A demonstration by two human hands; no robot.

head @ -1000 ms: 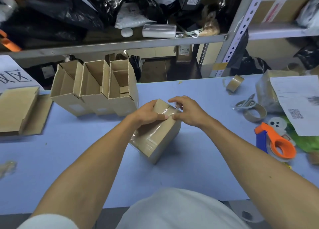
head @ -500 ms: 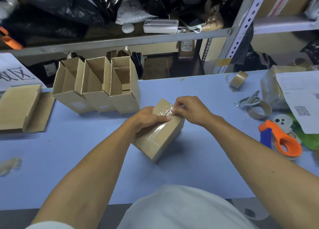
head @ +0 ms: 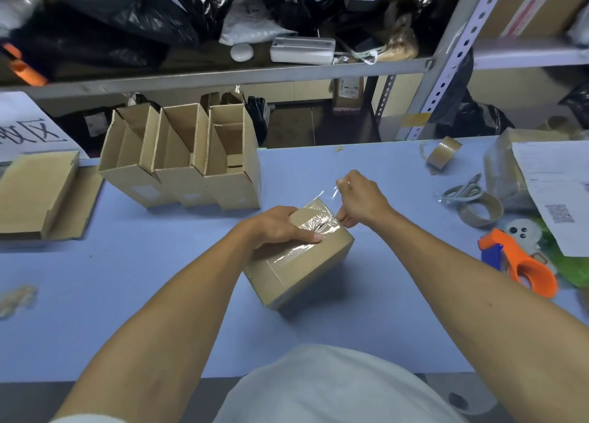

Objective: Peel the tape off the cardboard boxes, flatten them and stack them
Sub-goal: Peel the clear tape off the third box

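A small sealed cardboard box (head: 306, 263) sits tilted on the blue table (head: 159, 279) in the middle. My left hand (head: 277, 226) presses down on its top, fingers across the clear tape (head: 314, 228). My right hand (head: 361, 198) pinches the lifted end of that tape strip beyond the box's far right corner; the strip stretches from the box top up to my fingers. Three open upright boxes (head: 181, 161) stand in a row at the back left. A flattened box (head: 38, 193) lies at the far left.
To the right lie tape rolls (head: 479, 209), scissors (head: 462, 190), an orange tape dispenser (head: 522, 263) and a printed sheet (head: 557, 193) on a wrapped parcel. A crumpled tape scrap (head: 16, 298) rests at the left edge. A cluttered metal shelf (head: 223, 75) runs behind the table.
My right hand has pulled up and away to the right, lifting the tape end off the box top. My left hand has stayed pressed on the box.
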